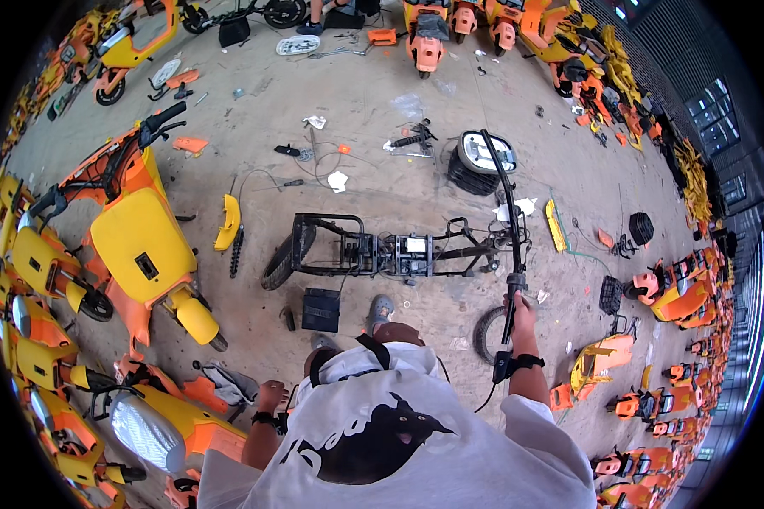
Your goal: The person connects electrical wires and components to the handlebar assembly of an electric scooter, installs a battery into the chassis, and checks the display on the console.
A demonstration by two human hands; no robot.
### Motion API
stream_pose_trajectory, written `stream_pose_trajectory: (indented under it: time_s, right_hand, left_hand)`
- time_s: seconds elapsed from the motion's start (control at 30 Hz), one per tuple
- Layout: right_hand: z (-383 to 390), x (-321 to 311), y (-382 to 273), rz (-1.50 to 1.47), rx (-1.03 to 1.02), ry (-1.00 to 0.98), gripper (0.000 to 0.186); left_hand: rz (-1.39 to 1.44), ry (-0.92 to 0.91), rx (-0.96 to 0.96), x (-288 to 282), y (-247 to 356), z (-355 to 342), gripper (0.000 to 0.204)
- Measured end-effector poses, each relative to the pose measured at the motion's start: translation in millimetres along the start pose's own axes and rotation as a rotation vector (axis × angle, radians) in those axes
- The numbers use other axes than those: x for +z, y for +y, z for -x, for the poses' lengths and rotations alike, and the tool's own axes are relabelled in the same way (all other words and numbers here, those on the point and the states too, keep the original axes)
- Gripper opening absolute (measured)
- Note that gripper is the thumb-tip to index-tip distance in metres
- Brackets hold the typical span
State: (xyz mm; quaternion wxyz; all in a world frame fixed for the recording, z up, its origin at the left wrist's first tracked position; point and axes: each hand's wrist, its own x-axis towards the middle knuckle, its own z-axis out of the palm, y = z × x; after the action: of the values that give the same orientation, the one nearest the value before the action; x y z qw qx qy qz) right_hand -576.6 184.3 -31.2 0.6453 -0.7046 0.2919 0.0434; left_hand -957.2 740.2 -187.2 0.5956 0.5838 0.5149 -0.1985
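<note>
A stripped black scooter frame point(399, 254) stands across the floor in front of me. Its rear wheel point(287, 257) is at the left and its front wheel point(487, 336) at the right. The long black handlebar point(502, 174) runs from far to near at its right end. My right hand point(522, 321) is wrapped round the handlebar's near end, by the grip. My left hand point(272, 395) hangs low by my left side with its fingers curled; its palm is hidden. Beside it, a grey cloth point(232, 385) lies over a yellow and orange scooter point(178, 416).
A black box point(321, 310) stands near my feet. A black basket with a white-rimmed top point(475, 165), a yellow panel point(227, 222) and loose cables point(318, 165) lie beyond the frame. Whole scooters point(140, 246) crowd the left; more point(675, 288) line the right. Another person's leg shows far off.
</note>
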Motion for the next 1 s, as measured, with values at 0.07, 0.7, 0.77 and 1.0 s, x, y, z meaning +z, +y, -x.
stream_pose_trajectory:
  time_s: [0.07, 0.7, 0.77, 1.0]
  right_hand:
    - [1.4, 4.4, 0.4, -0.009, 0.011, 0.029, 0.037]
    - [-237.5, 34.7, -137.1, 0.463, -0.443, 0.286, 0.037]
    - [-266.0, 42.7, -146.4, 0.613, -0.427, 0.306, 0.042]
    - [-280.4, 55.1, -164.2, 0.654, -0.173, 0.117, 0.034]
  left_hand:
    - [-0.014, -0.007, -0.003, -1.6, 6.3, -1.1, 0.019]
    - [-0.133, -0.014, 0.021, 12.8, 82.7, 0.5, 0.024]
    - [-0.108, -0.003, 0.049, 23.0, 93.4, 9.0, 0.023]
    - [-0.024, -0.073, 0.013, 38.1, 94.6, 8.6, 0.023]
